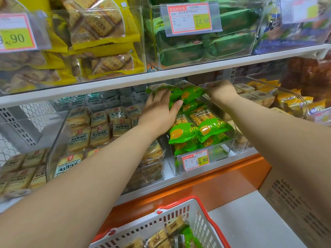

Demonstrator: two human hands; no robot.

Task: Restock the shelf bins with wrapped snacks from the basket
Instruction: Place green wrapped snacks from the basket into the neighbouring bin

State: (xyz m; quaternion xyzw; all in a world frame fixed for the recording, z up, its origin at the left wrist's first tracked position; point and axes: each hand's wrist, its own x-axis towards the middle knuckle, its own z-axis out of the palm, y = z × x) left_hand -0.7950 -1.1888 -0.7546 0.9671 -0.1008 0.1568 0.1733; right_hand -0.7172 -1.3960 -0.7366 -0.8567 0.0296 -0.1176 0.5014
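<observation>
Basket (202, 217): a white basket with a red rim is being seen at the bottom centre of the frame; tan and green wrapped snacks (172, 231) are lying inside it.
Left hand (159, 113): it is being stretched to the middle of the frame, fingers closed over a green snack pack (161, 87) at the back of the clear bin (200, 154); the thumb is being pressed against the neighbouring green packs (198, 129).
Right hand (221, 91): it is being held at centre right, just behind the green packs; the fingertips are turned away, so whether anything is being pinched cannot be told.
Middle shelf: tan biscuit packs (100, 129) are being displayed in the bin to the left of the green one; a price tag (195, 160) is being shown on the green bin's front.
Upper shelf: yellow packs (105, 38) are being stocked at upper left, dark green packs (223, 45) at upper centre.
</observation>
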